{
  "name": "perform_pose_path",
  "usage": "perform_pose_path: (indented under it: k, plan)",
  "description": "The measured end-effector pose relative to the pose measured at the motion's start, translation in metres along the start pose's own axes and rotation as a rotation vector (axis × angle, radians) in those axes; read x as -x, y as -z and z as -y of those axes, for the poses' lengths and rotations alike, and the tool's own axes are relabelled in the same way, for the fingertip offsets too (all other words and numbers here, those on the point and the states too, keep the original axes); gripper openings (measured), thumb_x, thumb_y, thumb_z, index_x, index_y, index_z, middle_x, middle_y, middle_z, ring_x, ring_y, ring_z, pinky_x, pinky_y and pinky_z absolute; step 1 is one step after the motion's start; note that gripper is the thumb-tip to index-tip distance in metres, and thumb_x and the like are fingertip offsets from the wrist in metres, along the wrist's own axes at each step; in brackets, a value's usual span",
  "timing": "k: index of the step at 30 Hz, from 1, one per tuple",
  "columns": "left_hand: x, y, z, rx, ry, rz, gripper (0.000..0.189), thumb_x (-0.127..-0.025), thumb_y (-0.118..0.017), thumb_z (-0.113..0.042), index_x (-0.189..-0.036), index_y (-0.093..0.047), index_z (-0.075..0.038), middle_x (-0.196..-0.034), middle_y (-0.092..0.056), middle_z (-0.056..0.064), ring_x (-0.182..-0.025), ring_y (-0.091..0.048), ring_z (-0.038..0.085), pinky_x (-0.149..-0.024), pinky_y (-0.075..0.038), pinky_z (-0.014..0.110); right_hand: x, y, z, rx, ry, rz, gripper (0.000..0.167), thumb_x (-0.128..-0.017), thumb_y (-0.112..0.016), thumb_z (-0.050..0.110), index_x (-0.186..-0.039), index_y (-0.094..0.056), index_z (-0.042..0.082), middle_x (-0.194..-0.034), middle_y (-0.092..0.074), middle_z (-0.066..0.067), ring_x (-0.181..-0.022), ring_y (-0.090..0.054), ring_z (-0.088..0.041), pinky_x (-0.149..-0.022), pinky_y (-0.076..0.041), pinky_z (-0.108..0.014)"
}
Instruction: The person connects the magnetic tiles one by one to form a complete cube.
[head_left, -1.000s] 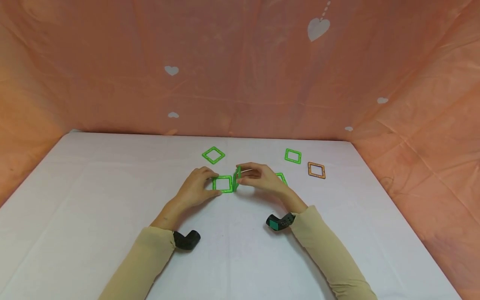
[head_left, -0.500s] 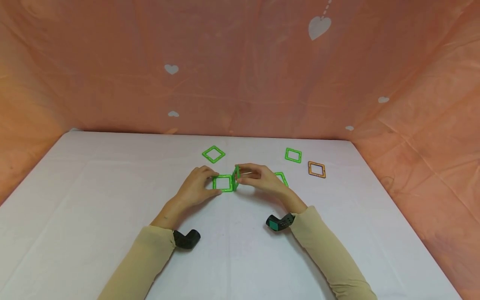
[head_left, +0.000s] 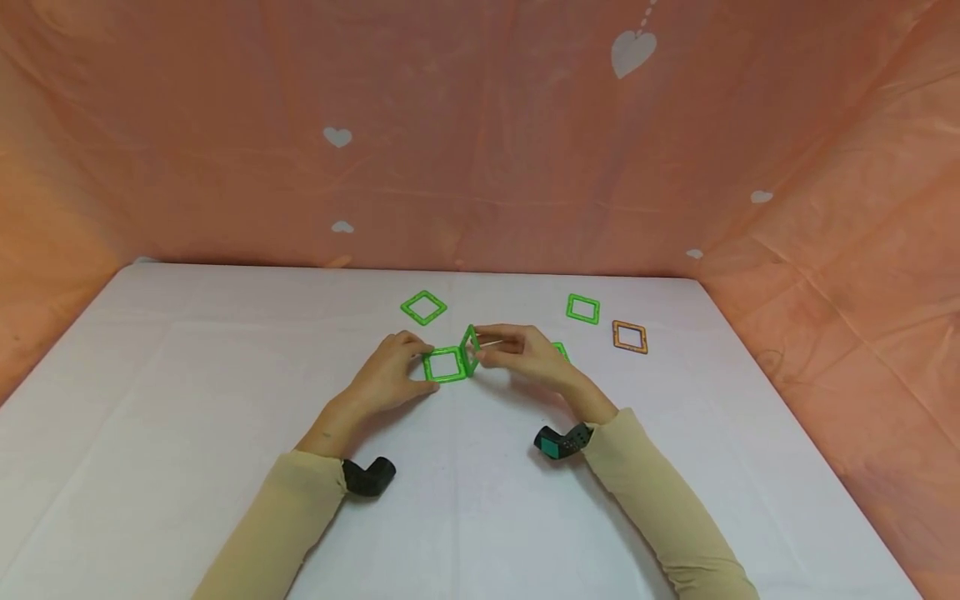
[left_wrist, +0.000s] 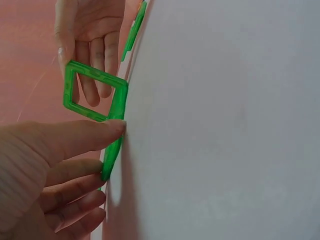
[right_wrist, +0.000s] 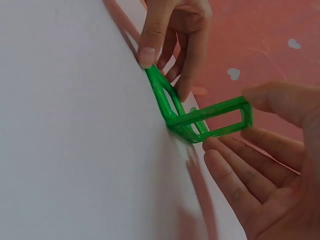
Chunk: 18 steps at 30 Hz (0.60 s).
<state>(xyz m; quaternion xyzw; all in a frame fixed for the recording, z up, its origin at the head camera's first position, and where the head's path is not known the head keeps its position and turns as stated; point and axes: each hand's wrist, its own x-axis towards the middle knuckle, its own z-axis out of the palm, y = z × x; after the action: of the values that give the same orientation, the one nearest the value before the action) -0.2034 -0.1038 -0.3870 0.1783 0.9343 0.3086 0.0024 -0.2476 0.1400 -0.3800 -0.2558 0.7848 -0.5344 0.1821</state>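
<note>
My left hand (head_left: 384,375) grips a green square magnetic tile (head_left: 446,380) with an open middle, thumb at its near edge and fingers at its far edge. The tile lies flat or almost so on the white table. A second green square tile (right_wrist: 210,111) stands up from its right edge, the two touching along that side and forming an angle. My right hand (head_left: 528,357) pinches this raised tile by its outer edge between thumb and fingers. In the left wrist view, my left thumb covers part of the flat tile (left_wrist: 114,150).
Another green tile (head_left: 561,351) lies partly hidden behind my right hand. Farther back are a green tile (head_left: 423,307) turned like a diamond, a green tile (head_left: 582,309) and an orange tile (head_left: 630,337). An orange curtain with pale hearts rises behind the white table (head_left: 187,375).
The raised tile has turned slightly, so its open middle shows more in the head view. The flat tile has swung a little. Both hands keep their hold.
</note>
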Motion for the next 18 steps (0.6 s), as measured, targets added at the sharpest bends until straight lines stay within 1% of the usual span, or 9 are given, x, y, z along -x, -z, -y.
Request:
perform_pose_path:
  k: [4, 7, 11, 15, 18]
  plan:
    - [0.0008, 0.0024, -0.0003, 0.001, -0.004, 0.023, 0.053, -0.078, -0.078, -0.016, -0.121, -0.061, 0.008, -0.115, -0.057, 0.019, -0.109, -0.051, 0.033, -0.095, -0.043, 0.046, -0.0006, 0.0017, 0.0, 0.005, 0.016, -0.013, 0.045, -0.092, -0.062, 0.009, -0.136, -0.053, 0.002, -0.126, -0.061, -0.021, -0.112, -0.064, -0.025, -0.098, -0.046, -0.031]
    - [0.0018, 0.0044, -0.0017, 0.0, -0.015, 0.037, 0.051, -0.078, -0.077, -0.015, -0.12, -0.061, 0.009, -0.114, -0.057, 0.019, -0.109, -0.051, 0.034, -0.095, -0.043, 0.046, -0.0008, 0.0025, 0.0001, 0.012, 0.022, -0.024, 0.044, -0.091, -0.062, 0.008, -0.134, -0.054, 0.002, -0.127, -0.062, -0.019, -0.111, -0.064, -0.023, -0.096, -0.047, -0.028]
    - [0.0025, 0.0064, -0.0037, -0.005, -0.017, 0.043, 0.049, -0.078, -0.077, -0.014, -0.118, -0.063, 0.009, -0.112, -0.057, 0.019, -0.107, -0.052, 0.033, -0.094, -0.044, 0.046, -0.001, 0.0034, 0.0003, 0.015, 0.042, -0.033, 0.041, -0.092, -0.061, 0.007, -0.132, -0.056, 0.001, -0.128, -0.061, -0.019, -0.112, -0.063, -0.027, -0.093, -0.049, -0.027]
    - [0.0028, 0.0068, -0.005, -0.012, 0.002, 0.038, 0.045, -0.078, -0.077, -0.015, -0.116, -0.065, 0.008, -0.108, -0.058, 0.017, -0.104, -0.053, 0.031, -0.093, -0.044, 0.045, -0.0024, 0.0038, 0.0, 0.025, 0.061, -0.048, 0.038, -0.093, -0.06, 0.008, -0.13, -0.057, -0.001, -0.127, -0.061, -0.02, -0.113, -0.061, -0.031, -0.091, -0.049, -0.027]
    - [0.0031, 0.0066, -0.0052, -0.018, 0.011, 0.026, 0.041, -0.078, -0.077, -0.015, -0.112, -0.067, 0.006, -0.103, -0.059, 0.015, -0.099, -0.054, 0.029, -0.092, -0.044, 0.044, -0.0031, 0.0034, 0.0, 0.028, 0.069, -0.06, 0.036, -0.094, -0.059, 0.008, -0.128, -0.058, -0.002, -0.125, -0.062, -0.021, -0.112, -0.062, -0.031, -0.09, -0.05, -0.026]
